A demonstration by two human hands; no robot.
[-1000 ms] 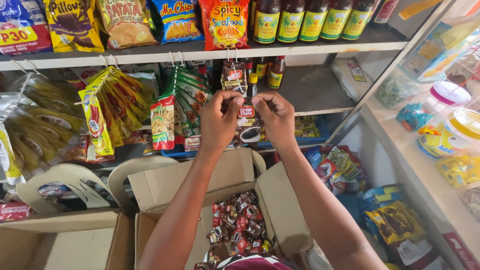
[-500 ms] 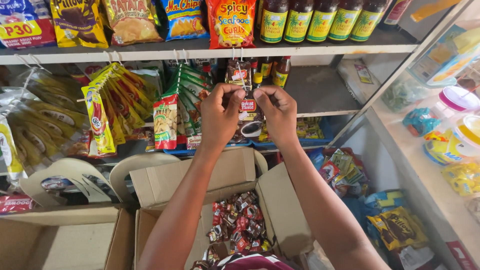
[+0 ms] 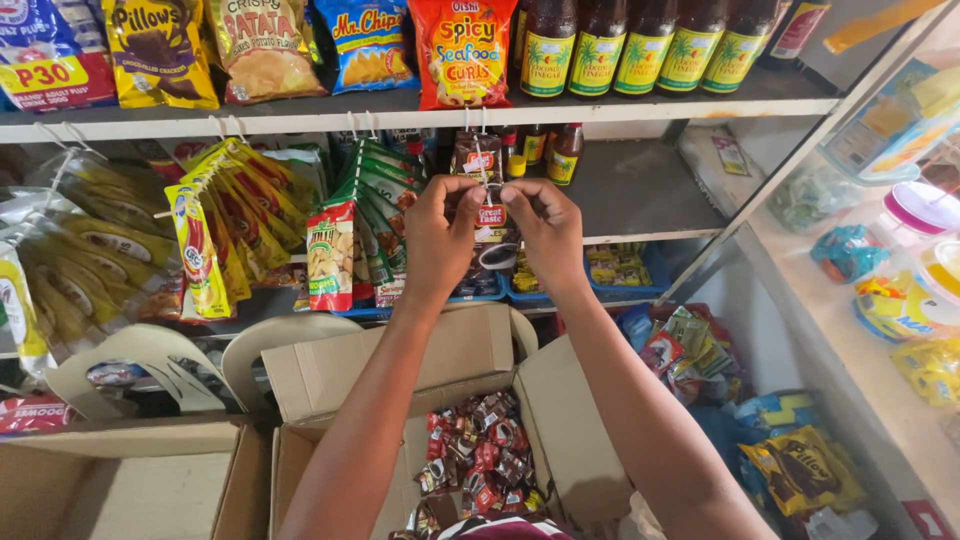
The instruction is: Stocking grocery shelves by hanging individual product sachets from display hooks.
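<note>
Step in hand, by the look of it: hanging a strip of coffee sachets [image 3: 492,232] on a wire hook [image 3: 474,128] under the top shelf [image 3: 400,108]. Both hands are up at the strip's top edge, just below the hook. The strip hangs down between them, dark brown w/ a red label and a cup picture. The next move prob. calls for lining the strip's hole up w/ the hook tip and sliding it on. The hole itself isn't visible.

Left to right:
- Far left, clear bags of yellow packs [image 3: 70,250] hang on hooks.
- Yellow sachet strips [image 3: 215,220] w/ red print fan out next to them.
- A red-and-green snack pack [image 3: 330,255] hangs at the front of a row of green packs [image 3: 385,190].
- left hand [image 3: 438,240]: pinched shut on the strip's top left corner, thumb and fingers closed.
- right hand [image 3: 545,232]: same on the top right corner, pinching the strip.
- Top shelf holds snack bags in yellow, blue and orange-red [image 3: 462,50], then dark bottles w/ yellow-green labels [image 3: 640,45].
- Below the arms is an open cardboard box [image 3: 480,360] w/ loose red-brown sachets [image 3: 480,450] inside. A second box [image 3: 130,480] sits to its left.
- Right side, the table [image 3: 850,340] carries plastic tubs and candy. A yellow snack bag [image 3: 800,468] lies on the floor by it.
</note>
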